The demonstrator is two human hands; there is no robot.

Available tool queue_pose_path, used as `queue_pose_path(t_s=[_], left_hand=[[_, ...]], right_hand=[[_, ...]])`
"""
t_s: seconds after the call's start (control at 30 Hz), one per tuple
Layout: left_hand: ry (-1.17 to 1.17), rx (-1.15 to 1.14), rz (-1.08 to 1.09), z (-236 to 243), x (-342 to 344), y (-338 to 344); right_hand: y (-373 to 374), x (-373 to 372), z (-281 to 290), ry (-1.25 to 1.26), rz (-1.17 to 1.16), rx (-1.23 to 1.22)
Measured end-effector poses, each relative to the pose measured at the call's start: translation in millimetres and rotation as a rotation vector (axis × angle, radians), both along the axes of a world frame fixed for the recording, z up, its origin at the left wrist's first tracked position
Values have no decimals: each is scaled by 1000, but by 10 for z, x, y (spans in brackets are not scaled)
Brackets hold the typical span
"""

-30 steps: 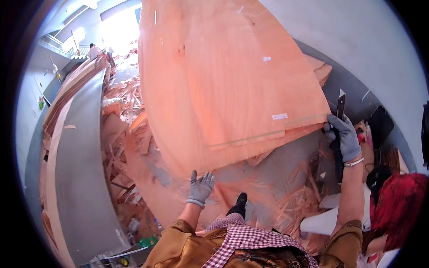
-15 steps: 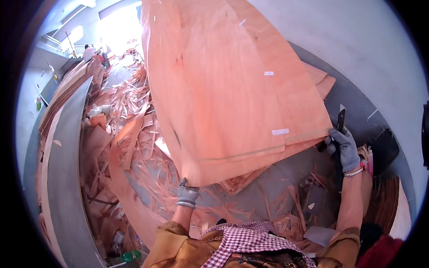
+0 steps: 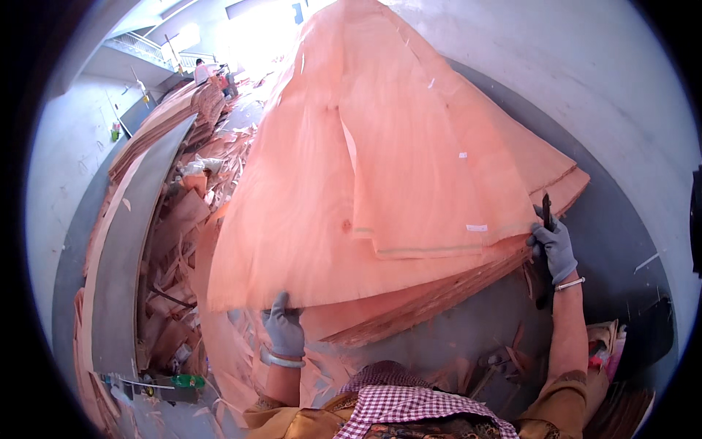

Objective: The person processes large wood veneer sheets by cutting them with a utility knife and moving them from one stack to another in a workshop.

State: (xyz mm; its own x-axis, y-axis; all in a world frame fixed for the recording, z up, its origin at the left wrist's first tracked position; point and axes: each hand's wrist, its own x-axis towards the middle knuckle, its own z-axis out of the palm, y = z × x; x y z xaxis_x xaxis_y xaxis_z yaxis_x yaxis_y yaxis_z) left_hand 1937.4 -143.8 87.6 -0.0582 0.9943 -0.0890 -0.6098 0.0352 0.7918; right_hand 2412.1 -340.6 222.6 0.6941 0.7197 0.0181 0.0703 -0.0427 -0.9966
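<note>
A broad, thin sheet of pinkish-orange wood veneer (image 3: 292, 227) spreads before me over a stack of similar sheets (image 3: 439, 296). My left hand (image 3: 284, 325), in a grey glove, pinches its near left edge, thumb on top and fingers beneath. A narrower veneer piece (image 3: 417, 197) with small white tape bits lies on top, toward the right. At the near right edge my gloved right hand (image 3: 553, 247) is closed around a black utility knife (image 3: 547, 212), pointing up. Those fingers also touch the veneer edge; how firmly they grip it is hidden.
On the left a long grey board (image 3: 131, 271) lies along a pile of veneer. Torn veneer scraps (image 3: 175, 271) litter the floor. Farther off, a person (image 3: 205, 72) is beside another pile. A black object (image 3: 651, 336) stands at the right by the wall.
The raised, curved sheet has come down and flattened over the stack. My left hand has moved left with its edge, and the view has shifted, moving the left-hand pile rightward.
</note>
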Motion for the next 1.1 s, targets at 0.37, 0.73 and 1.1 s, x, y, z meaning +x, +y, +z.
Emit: queue_pose_path(t_s=[0.37, 0.73, 1.1], left_hand=[[563, 318, -91, -27, 1079, -151], [54, 0, 177, 174, 1752, 12], [-79, -244, 204, -109, 2063, -213]], right_hand=[[565, 1353, -360, 175, 99, -40], [785, 2314, -561, -27, 128, -234], [872, 2942, -946, 102, 238, -174]])
